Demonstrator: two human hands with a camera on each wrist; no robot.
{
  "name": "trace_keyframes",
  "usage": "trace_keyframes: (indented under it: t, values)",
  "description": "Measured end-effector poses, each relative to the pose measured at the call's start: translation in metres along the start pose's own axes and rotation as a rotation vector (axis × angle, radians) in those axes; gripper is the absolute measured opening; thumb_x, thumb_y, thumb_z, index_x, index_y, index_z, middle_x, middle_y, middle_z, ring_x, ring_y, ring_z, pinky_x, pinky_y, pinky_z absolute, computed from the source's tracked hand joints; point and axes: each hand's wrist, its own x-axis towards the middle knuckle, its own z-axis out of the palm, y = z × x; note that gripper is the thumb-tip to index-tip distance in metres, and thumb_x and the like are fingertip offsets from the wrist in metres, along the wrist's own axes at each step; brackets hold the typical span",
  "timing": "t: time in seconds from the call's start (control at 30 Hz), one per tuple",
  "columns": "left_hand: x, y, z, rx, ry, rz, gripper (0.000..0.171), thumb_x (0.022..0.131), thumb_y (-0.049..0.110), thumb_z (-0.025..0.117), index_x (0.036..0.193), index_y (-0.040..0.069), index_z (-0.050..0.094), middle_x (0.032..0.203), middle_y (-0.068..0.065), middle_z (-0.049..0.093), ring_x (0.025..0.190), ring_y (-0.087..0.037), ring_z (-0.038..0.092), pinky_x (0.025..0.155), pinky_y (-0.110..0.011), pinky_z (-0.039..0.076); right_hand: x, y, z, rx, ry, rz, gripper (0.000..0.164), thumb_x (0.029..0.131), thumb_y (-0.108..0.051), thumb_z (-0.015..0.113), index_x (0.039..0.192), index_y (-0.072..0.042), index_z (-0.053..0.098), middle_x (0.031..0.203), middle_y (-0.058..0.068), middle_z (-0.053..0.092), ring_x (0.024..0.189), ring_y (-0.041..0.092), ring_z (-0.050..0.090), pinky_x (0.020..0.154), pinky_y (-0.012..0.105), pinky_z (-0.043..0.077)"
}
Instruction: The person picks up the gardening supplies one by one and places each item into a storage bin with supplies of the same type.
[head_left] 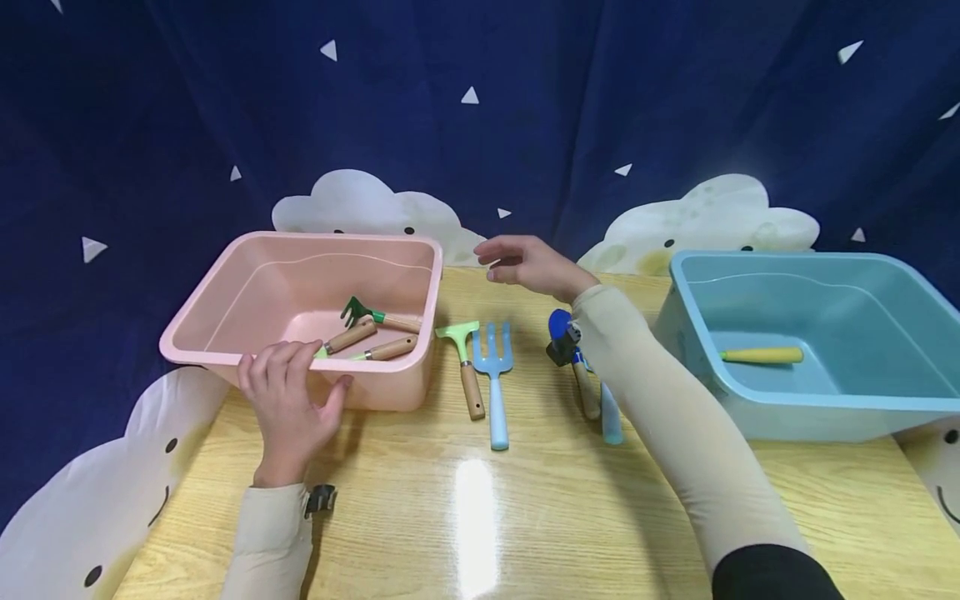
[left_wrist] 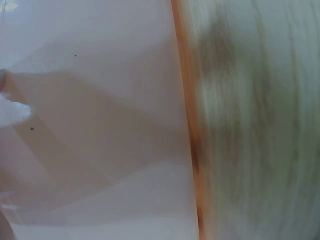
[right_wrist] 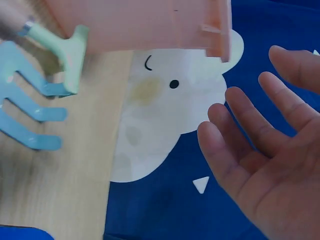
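My left hand [head_left: 288, 417] holds the front rim of a pink plastic tub [head_left: 408, 387], fingers over the edge and thumb against the outer wall. The left wrist view is filled mostly by the tub's pale wall [left_wrist: 110, 135], with only slivers of the hand at its left edge. My right hand [head_left: 532, 267] is raised past the tub's right side, its fingers loosely extended with nothing in them. Inside the tub lie a small green rake [head_left: 360, 312] and two wooden-handled tools, their heads partly hidden. Beside it lie a light green tool with a wooden handle [head_left: 472, 392] and a light blue hand fork [head_left: 493, 365].
A blue tub [head_left: 825, 408] on the right contains a tool with a yellow handle [head_left: 765, 356]. Under my right forearm are a wooden handle [head_left: 587, 390] and a light blue handle [head_left: 611, 417], partly covered. Behind the wooden table [head_left: 405, 517] hangs a dark blue curtain.
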Motion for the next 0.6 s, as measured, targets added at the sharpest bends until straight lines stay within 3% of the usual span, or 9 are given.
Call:
trace_keyframes:
  t: [0.27,0.6]
  values:
    - [0.002,0.000,0.000,-0.004,0.011,0.002,0.051,0.074,0.034,0.068,0.114,0.003,0.062,0.109,-0.018,0.058,0.111,-0.038,0.043,0.117,-0.051,0.013,-0.010,0.021,0.019,-0.105,-0.035,0.010,0.043,0.094,-0.009,0.061,0.137,-0.008,0.056,0.136,0.014,0.061,0.123,0.031,0.060,0.104,0.044,0.049]
    - [0.001,0.001,0.002,-0.011,0.025,-0.003,0.050,0.073,0.033,0.069,0.112,0.003,0.063,0.108,-0.018,0.058,0.110,-0.038,0.043,0.117,-0.049,0.012,-0.020,0.044,0.060,-0.204,-0.102,-0.012,0.046,0.092,-0.008,0.062,0.137,-0.007,0.056,0.138,0.017,0.059,0.127,0.036,0.057,0.104,0.048,0.048]
